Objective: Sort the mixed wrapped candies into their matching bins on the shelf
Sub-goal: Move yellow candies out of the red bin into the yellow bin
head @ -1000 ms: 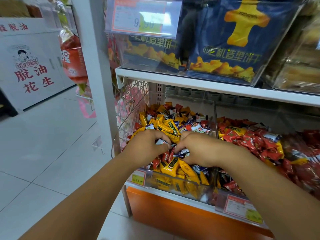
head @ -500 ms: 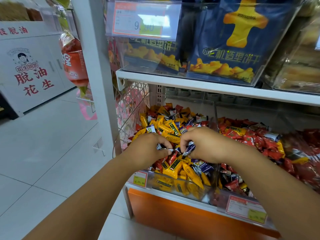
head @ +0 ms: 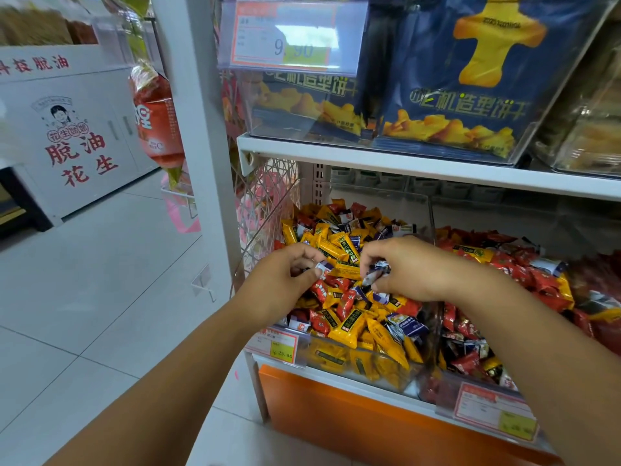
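Two bare hands reach into a clear bin [head: 379, 205] on a shop shelf. The left hand [head: 285, 275] has its fingers curled, with thumb and forefinger pinching one small white-and-purple candy [head: 323, 268]. Just right of it, the right hand [head: 415, 270] curls its fingers around a few blue-and-white candies [head: 375, 273]. Under and around both hands lies a heap of mixed candies [head: 349, 327] in yellow, red and dark blue wrappers. Right of the right hand, past a clear dividing wall, a neighbouring bin [head: 443, 386] holds mostly red candies [head: 524, 274] with a few yellow ones. Below the left hand a price label [head: 281, 346] is fixed to the bin front. Above both hands, dark blue biscuit bags [head: 470, 95] fill the upper shelf.
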